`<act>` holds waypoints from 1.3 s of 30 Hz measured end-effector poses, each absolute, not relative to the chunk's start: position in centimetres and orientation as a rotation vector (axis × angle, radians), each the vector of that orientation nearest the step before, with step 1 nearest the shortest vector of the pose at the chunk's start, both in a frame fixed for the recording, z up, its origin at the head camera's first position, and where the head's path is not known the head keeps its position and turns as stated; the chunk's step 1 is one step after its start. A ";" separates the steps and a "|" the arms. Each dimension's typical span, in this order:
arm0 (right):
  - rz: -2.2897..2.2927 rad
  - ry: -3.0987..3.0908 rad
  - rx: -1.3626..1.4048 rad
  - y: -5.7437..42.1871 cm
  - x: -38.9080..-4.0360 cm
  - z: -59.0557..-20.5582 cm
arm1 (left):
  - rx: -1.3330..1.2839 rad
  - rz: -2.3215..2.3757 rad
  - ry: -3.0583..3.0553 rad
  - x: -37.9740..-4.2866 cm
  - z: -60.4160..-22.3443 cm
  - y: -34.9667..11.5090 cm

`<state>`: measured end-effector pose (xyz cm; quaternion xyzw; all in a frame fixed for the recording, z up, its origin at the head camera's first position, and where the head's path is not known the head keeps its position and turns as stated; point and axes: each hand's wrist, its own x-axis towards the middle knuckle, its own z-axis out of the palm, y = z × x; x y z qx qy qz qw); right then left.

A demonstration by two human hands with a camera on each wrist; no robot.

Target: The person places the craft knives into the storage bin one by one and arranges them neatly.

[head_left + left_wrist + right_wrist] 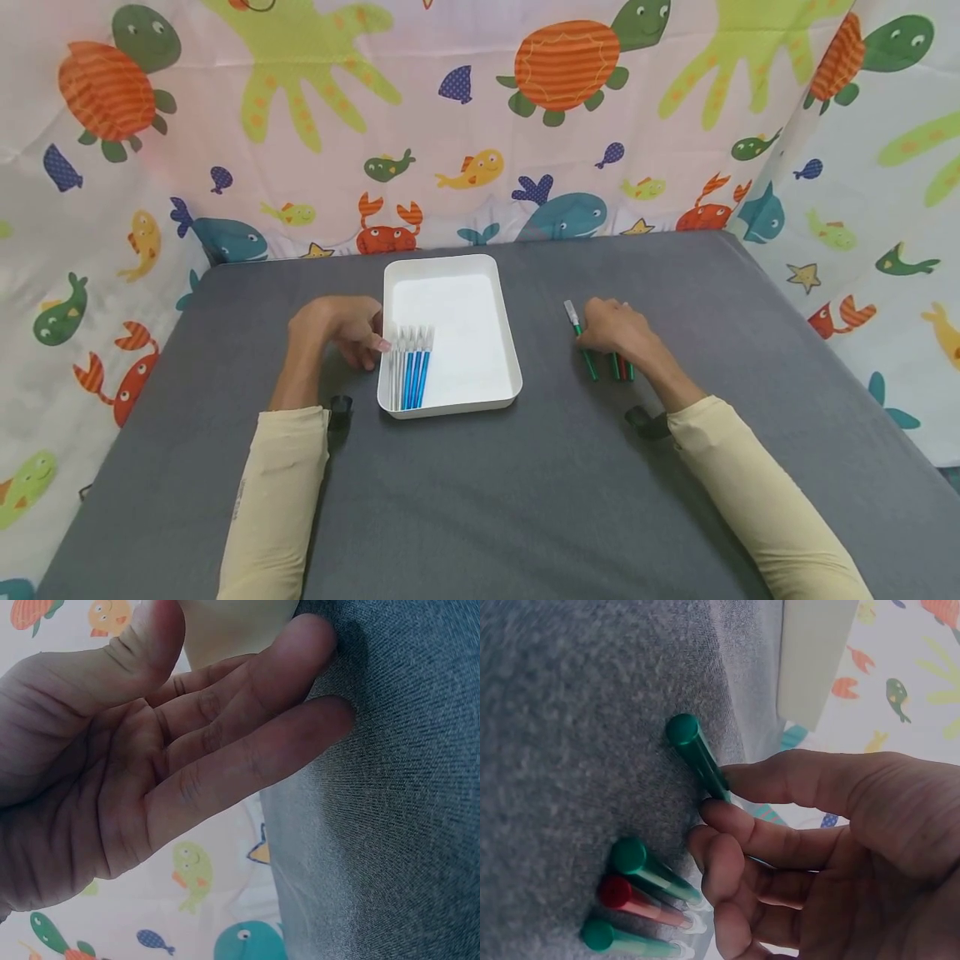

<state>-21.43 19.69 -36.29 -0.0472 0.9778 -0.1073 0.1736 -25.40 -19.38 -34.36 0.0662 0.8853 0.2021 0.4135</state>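
Observation:
In the head view a white tray (465,333) holds a row of slim pen-like sticks, silver ones (395,379) and blue ones (417,379), with pale caps pointing away. My left hand (345,329) is at the tray's left side, thumb tip over the rim and fingers loosely extended outside it. Between thumb and forefinger, my right hand (611,325) pinches a green pen-like stick (699,761) with a pale cap. Below that hand in the right wrist view lie two more green sticks (649,866) and a red stick (634,896) on the table.
A grey cloth covers the table (480,500). Behind it and at both sides hangs a white curtain (315,183) with sea-animal prints. Dark straps (340,412) sit at both wrists, by the beige sleeves (281,492).

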 end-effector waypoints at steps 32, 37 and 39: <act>-0.545 2.912 -0.183 17.3 -19.2 -32.6 | 0.168 0.496 2.224 -25.5 -34.2 -19.3; -0.558 2.907 -0.219 16.5 -18.9 -32.3 | 0.167 0.499 2.224 -25.5 -34.1 -19.2; -0.567 2.905 -0.225 16.2 -18.8 -32.3 | 0.164 0.502 2.223 -25.4 -34.2 -19.3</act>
